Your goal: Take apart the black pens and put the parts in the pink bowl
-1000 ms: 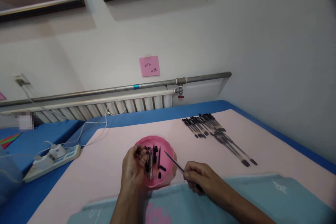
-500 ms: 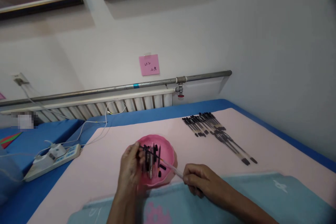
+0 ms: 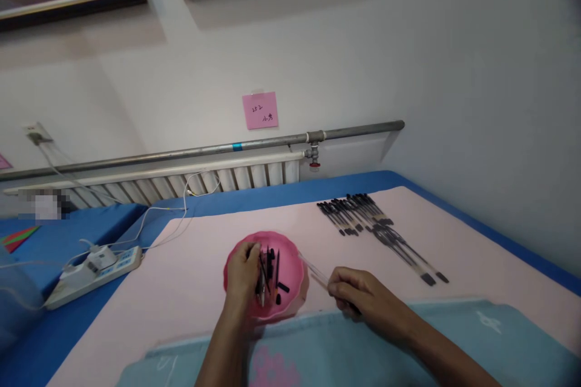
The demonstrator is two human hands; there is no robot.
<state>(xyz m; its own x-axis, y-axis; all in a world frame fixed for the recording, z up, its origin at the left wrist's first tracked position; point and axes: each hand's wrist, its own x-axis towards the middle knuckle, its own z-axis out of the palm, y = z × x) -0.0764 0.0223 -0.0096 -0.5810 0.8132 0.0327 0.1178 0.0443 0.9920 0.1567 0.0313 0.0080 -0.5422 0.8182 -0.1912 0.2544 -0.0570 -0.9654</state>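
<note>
A pink bowl (image 3: 294, 253) sits on the pink mat and holds several black pen parts (image 3: 271, 272). My left hand (image 3: 242, 273) reaches into the bowl from the near left, fingers curled down among the parts; what they grip is hidden. My right hand (image 3: 361, 297) rests just right of the bowl, pinched on a clear pen barrel (image 3: 314, 269) that points up and left toward the bowl's rim. Farther right, a row of several assembled black pens (image 3: 363, 214) lies on the mat, with more pens (image 3: 411, 257) trailing toward the near right.
A white power strip (image 3: 93, 267) with plugs and cables lies on the blue table cover at the left. A radiator (image 3: 181, 184) and a metal pipe (image 3: 272, 143) run along the wall behind. A light blue cloth (image 3: 454, 326) covers the near edge.
My left hand has shifted right, deeper into the bowl. My right hand has moved slightly right; the thin dark refill it held a second ago has given way to a clear barrel.
</note>
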